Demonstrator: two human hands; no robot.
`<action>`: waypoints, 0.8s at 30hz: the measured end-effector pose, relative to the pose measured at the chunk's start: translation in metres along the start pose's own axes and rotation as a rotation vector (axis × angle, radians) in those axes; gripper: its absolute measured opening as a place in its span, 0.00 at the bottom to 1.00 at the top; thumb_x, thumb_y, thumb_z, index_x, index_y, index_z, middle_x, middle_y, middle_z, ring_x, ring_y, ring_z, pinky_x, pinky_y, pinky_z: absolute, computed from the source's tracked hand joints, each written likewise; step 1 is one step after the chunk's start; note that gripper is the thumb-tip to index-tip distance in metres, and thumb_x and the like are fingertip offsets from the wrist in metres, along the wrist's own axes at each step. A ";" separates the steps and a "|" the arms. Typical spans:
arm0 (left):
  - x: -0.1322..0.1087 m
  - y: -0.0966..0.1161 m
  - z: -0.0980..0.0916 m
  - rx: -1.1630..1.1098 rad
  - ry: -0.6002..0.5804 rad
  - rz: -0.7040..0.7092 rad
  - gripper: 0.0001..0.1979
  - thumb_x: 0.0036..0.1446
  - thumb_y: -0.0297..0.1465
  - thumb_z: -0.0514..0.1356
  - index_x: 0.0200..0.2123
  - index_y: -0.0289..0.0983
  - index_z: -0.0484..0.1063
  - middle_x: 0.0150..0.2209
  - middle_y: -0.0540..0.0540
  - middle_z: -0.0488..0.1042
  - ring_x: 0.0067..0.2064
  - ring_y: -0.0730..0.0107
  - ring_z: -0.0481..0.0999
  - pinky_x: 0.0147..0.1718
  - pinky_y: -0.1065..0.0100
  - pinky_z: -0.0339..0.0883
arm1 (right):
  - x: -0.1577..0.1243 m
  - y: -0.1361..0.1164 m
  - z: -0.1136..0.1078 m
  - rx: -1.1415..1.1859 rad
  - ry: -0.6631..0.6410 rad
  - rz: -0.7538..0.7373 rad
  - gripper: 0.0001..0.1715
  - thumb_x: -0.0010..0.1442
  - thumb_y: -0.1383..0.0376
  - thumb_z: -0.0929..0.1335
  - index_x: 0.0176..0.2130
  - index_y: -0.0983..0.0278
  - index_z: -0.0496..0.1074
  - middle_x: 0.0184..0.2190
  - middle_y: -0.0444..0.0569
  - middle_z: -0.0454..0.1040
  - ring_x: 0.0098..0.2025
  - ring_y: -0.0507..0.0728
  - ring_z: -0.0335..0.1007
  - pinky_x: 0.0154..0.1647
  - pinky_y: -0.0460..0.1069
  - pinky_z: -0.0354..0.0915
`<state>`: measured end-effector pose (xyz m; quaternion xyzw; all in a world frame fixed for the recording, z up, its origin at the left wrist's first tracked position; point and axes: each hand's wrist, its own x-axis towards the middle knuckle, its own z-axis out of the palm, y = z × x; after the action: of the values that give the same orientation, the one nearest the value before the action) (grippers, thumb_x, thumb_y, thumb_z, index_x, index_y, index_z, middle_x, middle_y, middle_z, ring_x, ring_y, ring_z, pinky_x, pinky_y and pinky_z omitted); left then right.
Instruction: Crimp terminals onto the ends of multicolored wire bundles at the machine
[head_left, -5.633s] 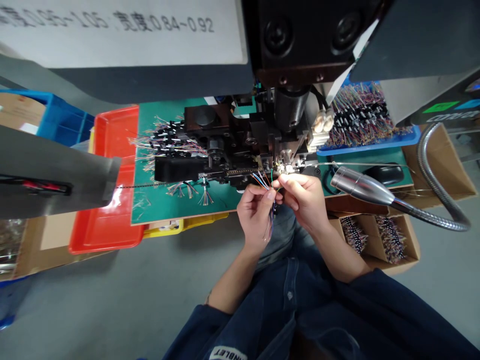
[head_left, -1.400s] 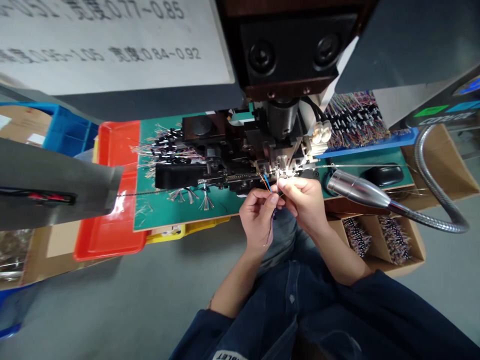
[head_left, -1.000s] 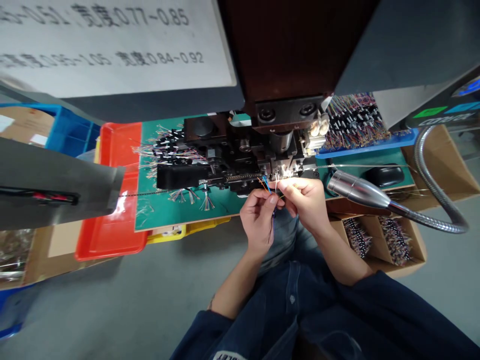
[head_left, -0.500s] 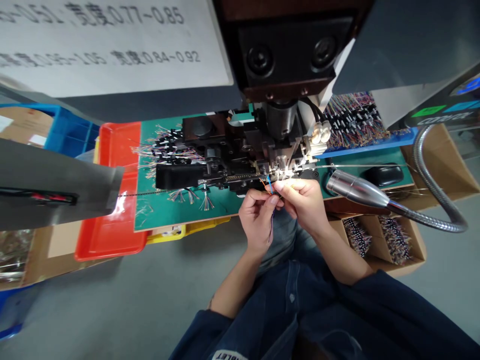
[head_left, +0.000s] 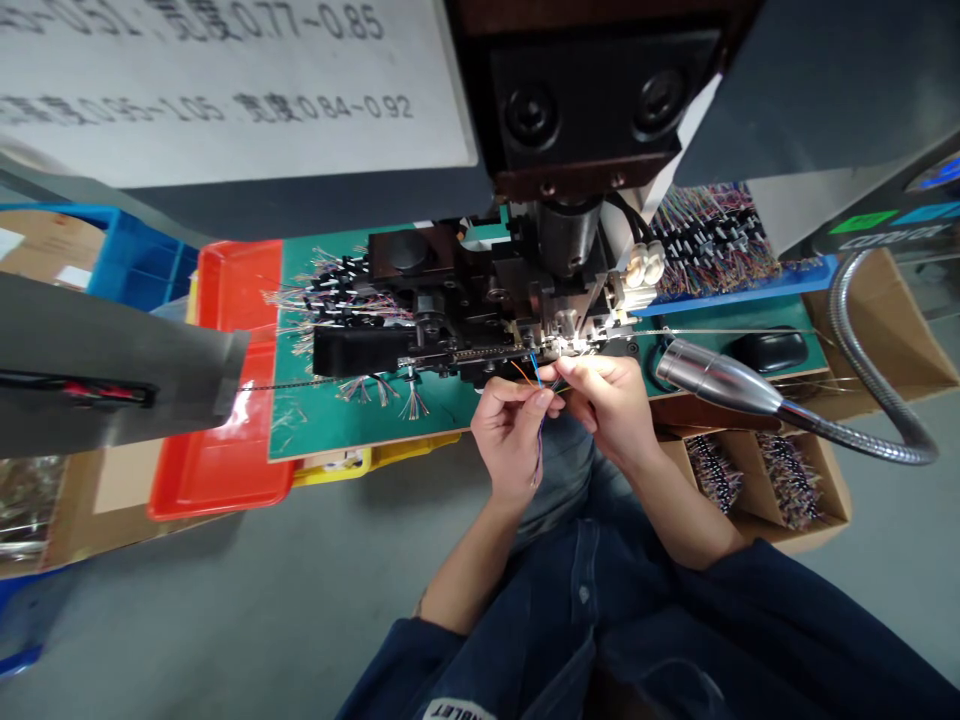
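Thin coloured wires (head_left: 535,371), among them a blue and an orange one, fan out from between my two hands. My left hand (head_left: 511,425) is closed, pinching the wire bundle between thumb and index finger; a dark purple strand hangs down beside its palm. Just to the right, my right hand (head_left: 609,402) is closed too, its thumb and index finger pinching wire ends close to the lit metal head of the crimping machine (head_left: 564,330). The exact wire in the right fingertips is too small to make out. A terminal strip (head_left: 487,353) runs into the machine from the left.
Wire bundles (head_left: 345,285) lie on the green mat (head_left: 315,425) at left, beside a red tray (head_left: 225,470). A gooseneck lamp (head_left: 716,378) and a black mouse (head_left: 771,348) stand at right. A cardboard box (head_left: 832,525) holds more bundles. The machine's housing overhangs the work.
My left hand has shifted slightly left. The orange wire now points further left, and the wire ends by my right fingertips have shifted a little. The camera view has moved slightly.
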<state>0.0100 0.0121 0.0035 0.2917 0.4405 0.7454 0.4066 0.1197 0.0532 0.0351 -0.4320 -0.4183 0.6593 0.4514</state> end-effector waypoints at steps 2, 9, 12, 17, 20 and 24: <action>0.000 0.000 0.000 -0.004 0.002 -0.002 0.15 0.61 0.39 0.79 0.35 0.39 0.78 0.32 0.53 0.78 0.30 0.74 0.83 0.29 0.72 0.79 | 0.000 0.000 0.001 0.011 -0.003 -0.003 0.22 0.69 0.47 0.77 0.37 0.61 0.90 0.12 0.37 0.64 0.15 0.47 0.50 0.21 0.47 0.52; 0.000 0.000 -0.001 0.025 0.018 -0.052 0.16 0.60 0.41 0.79 0.35 0.39 0.78 0.32 0.52 0.80 0.30 0.73 0.83 0.30 0.71 0.78 | 0.000 0.001 0.002 0.019 0.001 0.000 0.22 0.70 0.47 0.77 0.37 0.61 0.90 0.12 0.36 0.62 0.15 0.47 0.50 0.22 0.47 0.58; -0.001 0.000 -0.001 0.012 -0.013 -0.072 0.14 0.62 0.39 0.78 0.35 0.39 0.79 0.30 0.52 0.80 0.29 0.74 0.82 0.31 0.72 0.78 | -0.001 -0.002 0.000 -0.003 -0.028 -0.029 0.22 0.70 0.47 0.76 0.38 0.61 0.90 0.13 0.37 0.64 0.15 0.46 0.51 0.20 0.46 0.54; -0.002 -0.003 -0.004 -0.013 -0.079 -0.095 0.14 0.63 0.38 0.78 0.35 0.38 0.79 0.27 0.53 0.79 0.28 0.74 0.80 0.31 0.72 0.76 | -0.003 -0.011 0.000 -0.131 -0.059 -0.073 0.20 0.67 0.49 0.78 0.37 0.63 0.89 0.19 0.42 0.74 0.16 0.47 0.58 0.16 0.45 0.53; -0.003 -0.004 -0.005 0.019 -0.077 -0.097 0.16 0.62 0.39 0.78 0.33 0.38 0.77 0.27 0.52 0.79 0.28 0.73 0.80 0.30 0.72 0.75 | -0.004 -0.011 0.000 -0.158 -0.028 -0.097 0.18 0.67 0.51 0.78 0.37 0.63 0.89 0.18 0.42 0.73 0.16 0.48 0.59 0.15 0.44 0.54; -0.004 -0.006 -0.006 0.020 -0.072 -0.097 0.15 0.63 0.38 0.77 0.33 0.38 0.77 0.27 0.52 0.80 0.28 0.72 0.80 0.30 0.72 0.76 | -0.005 -0.008 0.000 -0.146 0.007 -0.109 0.17 0.69 0.52 0.76 0.38 0.62 0.90 0.16 0.41 0.71 0.15 0.48 0.60 0.16 0.44 0.57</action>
<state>0.0093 0.0079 -0.0048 0.3008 0.4466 0.7094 0.4547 0.1229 0.0505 0.0437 -0.4426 -0.4867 0.5998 0.4555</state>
